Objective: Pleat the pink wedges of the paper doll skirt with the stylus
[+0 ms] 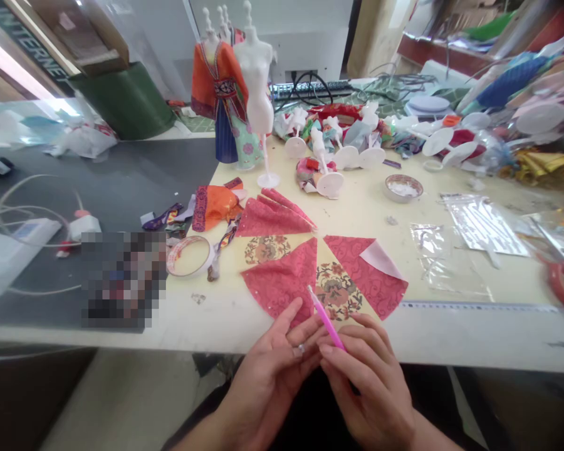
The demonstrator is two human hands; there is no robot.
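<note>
In the head view, my right hand [369, 376] grips a slim pink pen-like tool [328, 322] with a pale tip. Its tip points up and away, over the red patterned fabric piece [282, 275] in front of me. Beside it my left hand [277, 363] is half turned up, fingers stretched out, a ring on one of them; no object shows in it. Another red piece [371, 275], one corner folded to its pale underside, lies to the right, and a gathered red piece [272, 216] lies farther back. Floral fabric [338, 291] shows between them.
Dressed doll mannequins [220, 88] and a bare white one [258, 81] stand at the back. A tape roll [188, 255] and orange doll garment [216, 207] lie left. Rightward are a small bowl [404, 188], clear plastic bags [451, 257] and a ruler [479, 307].
</note>
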